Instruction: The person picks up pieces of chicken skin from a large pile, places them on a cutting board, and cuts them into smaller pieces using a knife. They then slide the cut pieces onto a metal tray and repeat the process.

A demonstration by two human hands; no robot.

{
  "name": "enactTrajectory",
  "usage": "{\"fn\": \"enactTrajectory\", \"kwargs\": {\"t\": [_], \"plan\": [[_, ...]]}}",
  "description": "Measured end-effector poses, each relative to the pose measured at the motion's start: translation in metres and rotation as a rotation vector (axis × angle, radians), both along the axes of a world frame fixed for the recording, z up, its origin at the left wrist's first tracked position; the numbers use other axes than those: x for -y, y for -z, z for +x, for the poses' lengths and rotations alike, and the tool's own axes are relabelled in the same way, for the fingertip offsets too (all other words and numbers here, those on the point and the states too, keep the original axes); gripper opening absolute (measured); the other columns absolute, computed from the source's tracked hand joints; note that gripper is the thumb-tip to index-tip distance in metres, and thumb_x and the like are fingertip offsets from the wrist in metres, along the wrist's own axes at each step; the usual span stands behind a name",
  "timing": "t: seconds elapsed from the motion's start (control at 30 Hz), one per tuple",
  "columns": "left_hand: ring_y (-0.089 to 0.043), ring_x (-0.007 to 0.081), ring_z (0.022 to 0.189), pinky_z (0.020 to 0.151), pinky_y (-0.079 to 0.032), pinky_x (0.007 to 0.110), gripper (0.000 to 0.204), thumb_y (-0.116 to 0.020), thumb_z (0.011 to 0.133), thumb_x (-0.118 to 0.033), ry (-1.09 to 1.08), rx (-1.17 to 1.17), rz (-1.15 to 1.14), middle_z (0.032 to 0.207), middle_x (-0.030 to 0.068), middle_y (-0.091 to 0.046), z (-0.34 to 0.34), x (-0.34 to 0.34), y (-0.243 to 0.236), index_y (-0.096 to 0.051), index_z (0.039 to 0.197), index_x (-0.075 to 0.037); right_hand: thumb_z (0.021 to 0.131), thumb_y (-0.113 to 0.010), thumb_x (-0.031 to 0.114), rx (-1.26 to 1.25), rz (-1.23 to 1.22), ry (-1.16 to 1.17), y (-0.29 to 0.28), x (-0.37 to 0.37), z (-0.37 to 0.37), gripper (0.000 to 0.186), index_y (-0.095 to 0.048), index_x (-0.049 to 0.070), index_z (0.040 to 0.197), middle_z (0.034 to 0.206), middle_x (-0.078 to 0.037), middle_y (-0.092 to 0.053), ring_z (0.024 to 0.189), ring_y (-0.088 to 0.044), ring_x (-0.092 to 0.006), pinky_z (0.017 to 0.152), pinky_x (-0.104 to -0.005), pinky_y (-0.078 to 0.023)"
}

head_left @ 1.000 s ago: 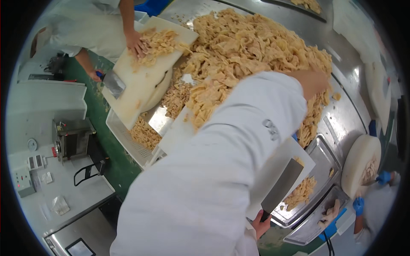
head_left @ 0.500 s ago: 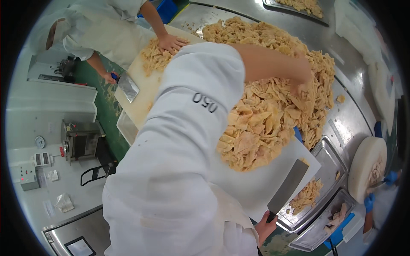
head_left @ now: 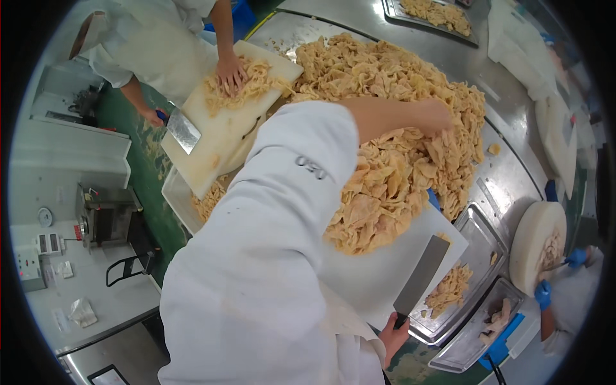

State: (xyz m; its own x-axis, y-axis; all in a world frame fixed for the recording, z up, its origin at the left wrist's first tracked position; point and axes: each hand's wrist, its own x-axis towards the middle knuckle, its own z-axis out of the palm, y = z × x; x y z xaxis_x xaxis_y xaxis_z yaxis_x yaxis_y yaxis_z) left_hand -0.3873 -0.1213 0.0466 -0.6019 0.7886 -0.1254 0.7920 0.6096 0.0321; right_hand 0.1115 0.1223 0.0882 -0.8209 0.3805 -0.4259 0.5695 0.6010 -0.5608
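Observation:
My left hand (head_left: 436,122) reaches into a large heap of pale yellow, skin-like pieces (head_left: 385,74), its fingers blurred among them; I cannot tell what it grips. My white sleeve covers much of the middle of the view. At the lower right my right hand (head_left: 393,333) holds a broad cleaver (head_left: 420,276) by its black handle, the blade lying over a white board (head_left: 359,289). The heap's near part rests on this board. Right beside the board, a metal tray (head_left: 478,237) holds a smaller pile of pieces.
A co-worker (head_left: 147,45) at upper left holds a knife (head_left: 183,131) over another board (head_left: 186,160). A blue-gloved co-worker (head_left: 571,301) works at a round board (head_left: 526,244) on the right. A tray of pieces (head_left: 436,16) sits at the back, a narrow tray (head_left: 462,350) at front right.
My left forearm has swung up and leftward, staying in the heap, and more pieces now show on the board nearest me. The cleaver stays in my right hand.

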Motion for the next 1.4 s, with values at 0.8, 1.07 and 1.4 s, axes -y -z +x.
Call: {"fn": "enactTrajectory", "kwargs": {"t": [0.8, 1.07, 1.4], "plan": [[-0.051, 0.0338, 0.127, 0.093, -0.049, 0.053, 0.098, -0.075, 0.079, -0.028, -0.510, 0.336, -0.293, 0.142, 0.0178, -0.050, -0.030, 0.047, 0.022, -0.016, 0.157, -0.016, 0.091, -0.064, 0.026, 0.063, 0.063, 0.003, -0.007, 0.005, -0.010, 0.031, -0.056, -0.004, 0.088, 0.069, -0.021, -0.064, 0.069, -0.064, -0.0431, 0.062, -0.0459, -0.049], [-0.056, 0.0348, 0.119, 0.094, -0.049, 0.045, 0.089, -0.079, 0.076, -0.033, -0.506, 0.586, -0.322, 0.131, 0.0209, -0.058, -0.029, 0.055, 0.008, -0.035, 0.150, -0.012, 0.092, -0.064, 0.029, -0.019, 0.156, -0.056, 0.012, 0.002, 0.003, 0.029, -0.055, 0.002, 0.087, 0.068, -0.021, -0.063, 0.070, -0.061, -0.0471, 0.061, -0.0508, -0.046], [-0.052, 0.0340, 0.127, 0.105, -0.042, 0.044, 0.096, -0.088, 0.064, -0.044, -0.269, 0.304, 0.036, 0.138, 0.0173, -0.054, -0.161, 0.104, -0.001, -0.045, 0.146, -0.017, 0.091, -0.064, 0.027, 0.068, 0.268, -0.031, 0.006, 0.014, 0.003, 0.029, -0.055, 0.000, 0.085, 0.064, -0.021, -0.061, 0.065, -0.062, -0.0456, 0.058, -0.0499, -0.047]]}}
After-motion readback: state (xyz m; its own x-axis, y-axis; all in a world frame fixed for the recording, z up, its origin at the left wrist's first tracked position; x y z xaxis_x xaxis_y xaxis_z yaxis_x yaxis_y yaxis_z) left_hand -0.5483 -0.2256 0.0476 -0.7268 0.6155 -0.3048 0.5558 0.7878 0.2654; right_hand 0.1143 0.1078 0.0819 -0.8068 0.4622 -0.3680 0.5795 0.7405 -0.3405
